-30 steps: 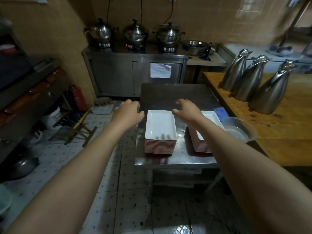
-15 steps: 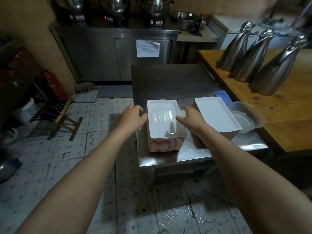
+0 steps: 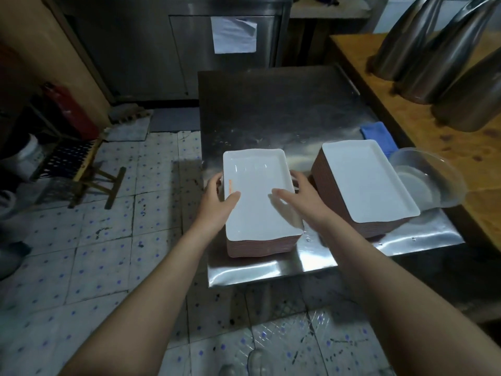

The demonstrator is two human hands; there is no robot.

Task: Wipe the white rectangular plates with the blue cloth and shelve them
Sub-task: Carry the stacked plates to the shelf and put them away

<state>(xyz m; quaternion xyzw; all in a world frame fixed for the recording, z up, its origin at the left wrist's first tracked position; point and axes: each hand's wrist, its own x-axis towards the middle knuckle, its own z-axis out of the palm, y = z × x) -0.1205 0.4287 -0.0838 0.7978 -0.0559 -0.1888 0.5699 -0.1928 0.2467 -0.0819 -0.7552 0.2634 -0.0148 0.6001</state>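
Shiny steel table (image 3: 271, 118) at frame centre carries a stack of white rectangular plates (image 3: 257, 213) between the hands; left hand (image 3: 217, 204) and right hand (image 3: 306, 202) grip its long sides, thumbs on top. Blue cloth (image 3: 376, 135) lies upper right.

Two stacks of white rectangular plates: the centre stack (image 3: 257, 196) and the right stack (image 3: 363, 180); how many plates each holds cannot be counted. One blue cloth (image 3: 376, 134), right of centre. One clear bowl (image 3: 433, 183), at the right. Three metal jugs in the upper right: far jug (image 3: 401, 44), middle jug (image 3: 444, 58), near jug (image 3: 471, 99). Two desks: steel desk (image 3: 271, 104), wooden desk (image 3: 412, 131). Two grips: left grip (image 3: 217, 204), right grip (image 3: 303, 202). One paper sheet (image 3: 234, 31), top centre. One red cylinder (image 3: 70, 109) and one folding stool (image 3: 78, 164), left.
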